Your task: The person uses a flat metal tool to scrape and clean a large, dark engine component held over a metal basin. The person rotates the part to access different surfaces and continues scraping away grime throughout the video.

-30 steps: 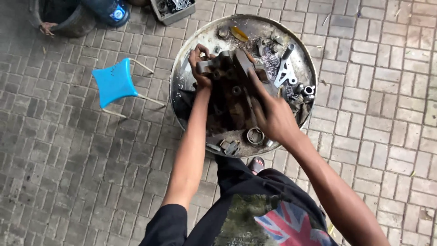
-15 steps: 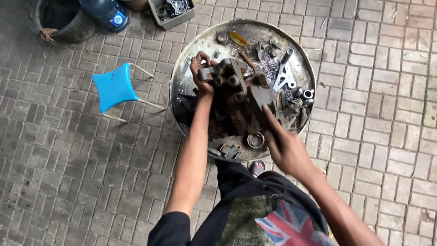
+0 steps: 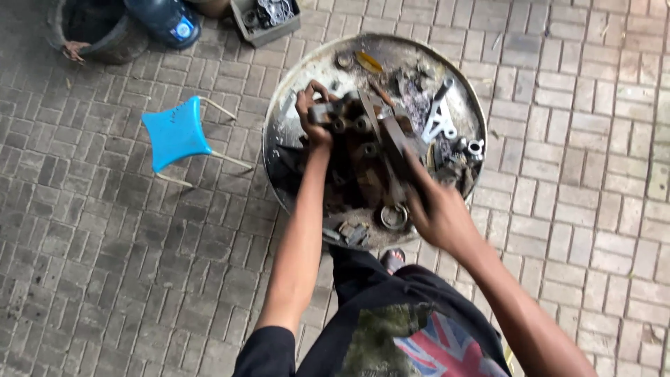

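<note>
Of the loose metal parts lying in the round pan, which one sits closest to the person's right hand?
The steel ring, lying flat at the pan's near edge, just left of the right hand. The pale bracket and small round fittings lie farther back.

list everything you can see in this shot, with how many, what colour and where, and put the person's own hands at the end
Round metal tray: one, grey and grimy, centre, on the paving.
Greasy metal engine part: one, dark brown, held over the tray.
Loose small metal parts: several, silvery and dark, right side of the tray.
Metal ring: one, silvery, near edge of the tray.
Blue plastic stool: one, left of the tray.
Dark bucket: one, top left.
Blue plastic bottle: one, beside the bucket.
Small grey box of parts: one, top centre.
Brick paving: grey, all around.
Left hand: grips the engine part's far left end.
Right hand: grips its near right side, blurred.
</note>
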